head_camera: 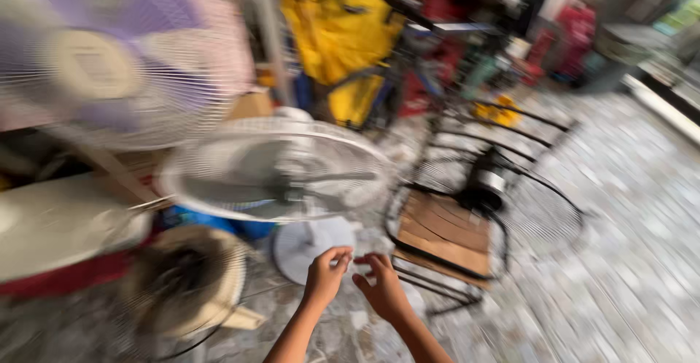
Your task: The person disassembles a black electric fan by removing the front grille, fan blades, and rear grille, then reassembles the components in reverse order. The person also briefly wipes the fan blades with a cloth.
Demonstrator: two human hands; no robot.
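Both hands hover low over the floor, fingers loosely curled, holding nothing visible through the blur: the left hand beside the right hand. The white fan stands at eleven o'clock, its round base just beyond the left hand's fingertips.

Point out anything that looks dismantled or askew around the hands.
A black fan lies tipped on the floor, motor exposed among loose wire guards. A white fan tilts face-up. Both hands, left hand and right hand, are empty.

Purple-bladed fan, yellow bags, perhaps motor on black grille
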